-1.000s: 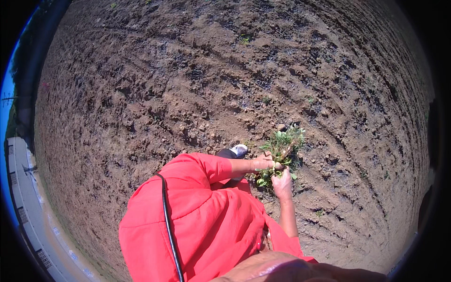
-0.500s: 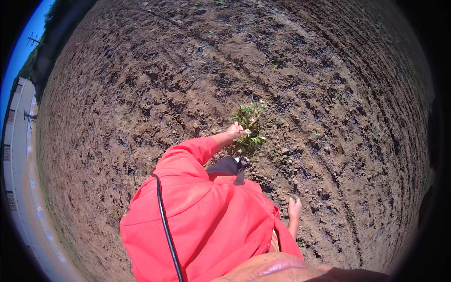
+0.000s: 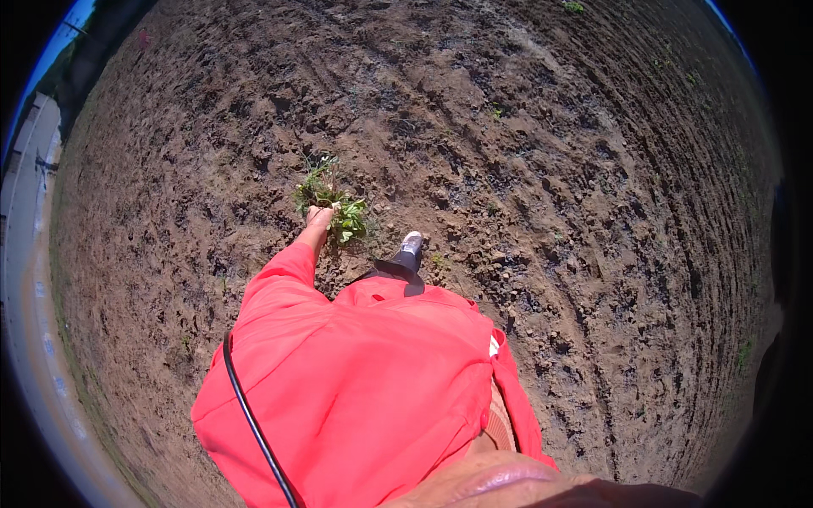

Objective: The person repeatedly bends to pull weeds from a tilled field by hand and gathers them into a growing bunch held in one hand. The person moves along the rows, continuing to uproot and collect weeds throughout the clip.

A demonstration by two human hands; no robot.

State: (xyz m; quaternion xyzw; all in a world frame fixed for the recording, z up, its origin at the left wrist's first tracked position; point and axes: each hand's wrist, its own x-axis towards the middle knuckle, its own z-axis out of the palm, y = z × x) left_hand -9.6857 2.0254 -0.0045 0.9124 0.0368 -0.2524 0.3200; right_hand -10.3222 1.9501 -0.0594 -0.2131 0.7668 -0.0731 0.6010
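My left hand (image 3: 320, 217) is closed round a bunch of pulled weeds (image 3: 349, 222), held out in front and to the left of my body. Green leaves and thin, dry stems stick out on both sides of the fist. The bunch hangs over the brown, cloddy soil (image 3: 254, 182); I cannot tell whether it touches the ground. My right hand is out of sight, and its red sleeve (image 3: 521, 398) runs down along my right side.
My shoe (image 3: 412, 243) stands on the soil just right of the weeds. Small green plants (image 3: 572, 7) dot the field. Furrows (image 3: 669, 203) run along the right. A pale paved road (image 3: 34, 212) borders the far left. A black cable (image 3: 254, 423) hangs over my jacket.
My left hand has swung left with the weeds. My right hand, which held a small dark tool low on the right, has gone out of view. My shoe now shows more.
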